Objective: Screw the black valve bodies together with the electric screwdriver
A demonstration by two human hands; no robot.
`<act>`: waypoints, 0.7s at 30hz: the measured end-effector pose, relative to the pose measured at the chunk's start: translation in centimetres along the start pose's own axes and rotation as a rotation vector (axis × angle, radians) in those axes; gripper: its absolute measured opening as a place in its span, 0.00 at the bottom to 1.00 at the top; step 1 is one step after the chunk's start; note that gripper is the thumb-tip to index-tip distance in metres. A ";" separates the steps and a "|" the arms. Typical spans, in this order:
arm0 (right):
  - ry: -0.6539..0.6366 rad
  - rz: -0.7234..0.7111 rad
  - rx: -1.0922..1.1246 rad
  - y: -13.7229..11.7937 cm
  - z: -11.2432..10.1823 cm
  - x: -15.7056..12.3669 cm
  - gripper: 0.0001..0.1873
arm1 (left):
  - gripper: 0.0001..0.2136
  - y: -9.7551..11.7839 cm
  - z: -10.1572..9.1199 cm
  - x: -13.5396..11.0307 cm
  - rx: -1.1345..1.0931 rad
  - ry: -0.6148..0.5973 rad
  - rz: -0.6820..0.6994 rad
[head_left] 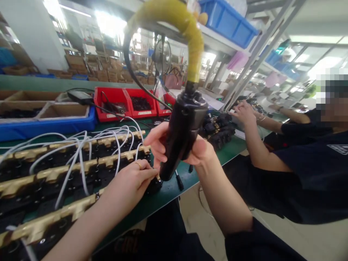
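My right hand is wrapped around a black powered screwdriver, held tilted with its tip pointing down to the left. A yellow-wrapped hose arcs up from the tool's top. My left hand is pinched right at the tool's tip, on a small black part that rests on the green bench. A ring shows on one finger of the left hand. Just left of that hand lie rows of brass strips with white wires looped over them.
Red bins and a blue tray of cardboard boxes stand at the back of the green bench. To the right a co-worker's hands work over a pile of black parts. Blue crates sit on a shelf overhead.
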State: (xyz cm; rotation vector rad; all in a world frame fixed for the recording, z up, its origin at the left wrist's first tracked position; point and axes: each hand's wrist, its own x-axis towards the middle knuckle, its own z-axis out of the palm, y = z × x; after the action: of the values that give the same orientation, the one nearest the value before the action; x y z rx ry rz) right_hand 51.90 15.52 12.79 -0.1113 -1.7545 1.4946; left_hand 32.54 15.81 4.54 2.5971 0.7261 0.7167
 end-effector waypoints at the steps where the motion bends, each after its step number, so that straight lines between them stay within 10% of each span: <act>1: -0.113 -0.013 0.039 0.2 -0.9 0.3 0.29 | 0.18 0.0 0.0 0.0 0.016 0.022 0.018; 7: -0.462 -0.022 0.053 0.9 -2.1 1.7 0.32 | 0.15 0.0 -0.3 -0.3 0.040 0.058 0.026; 16: 1.085 -0.184 -0.295 0.7 5.4 -0.1 0.18 | 0.15 0.1 0.0 -0.2 -0.048 -0.040 -0.070; 18: 1.129 -0.203 -0.321 0.2 6.0 -0.3 0.18 | 0.16 0.2 -0.1 -0.1 -0.044 -0.050 -0.080; 21: 0.821 -0.029 -0.259 -1.0 4.5 -0.8 0.20 | 0.16 0.3 -0.3 -0.1 -0.028 -0.039 -0.058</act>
State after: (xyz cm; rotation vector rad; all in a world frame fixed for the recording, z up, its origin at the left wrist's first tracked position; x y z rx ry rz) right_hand 50.12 11.24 13.35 -0.7201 -1.2405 0.9723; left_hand 32.45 15.59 4.85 2.5460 0.7712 0.6528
